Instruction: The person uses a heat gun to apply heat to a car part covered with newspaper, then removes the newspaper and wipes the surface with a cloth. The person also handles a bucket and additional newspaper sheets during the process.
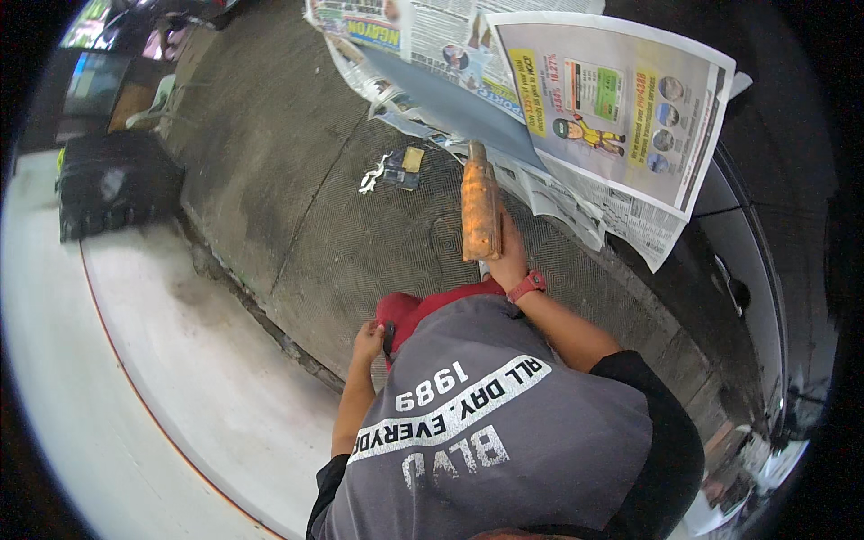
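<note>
My right hand [507,259], with a red band [526,286] at the wrist, is shut on a long orange-brown block-shaped tool [480,207]. The tool stands upright, its top end close to a bare grey-blue panel [450,101] between sheets of newspaper [612,108]. My left hand [366,343] hangs at my hip against red shorts [409,310], fingers curled beside a small dark object [389,338]; whether it grips that object is unclear. My grey printed shirt [504,423] fills the lower middle.
The newspaper covers a dark car [742,243] on the right. Below me is patterned dark pavement [378,243] with scraps of litter [396,168]. A pale painted floor [180,360] lies to the left, with a black case [112,184] at its far end.
</note>
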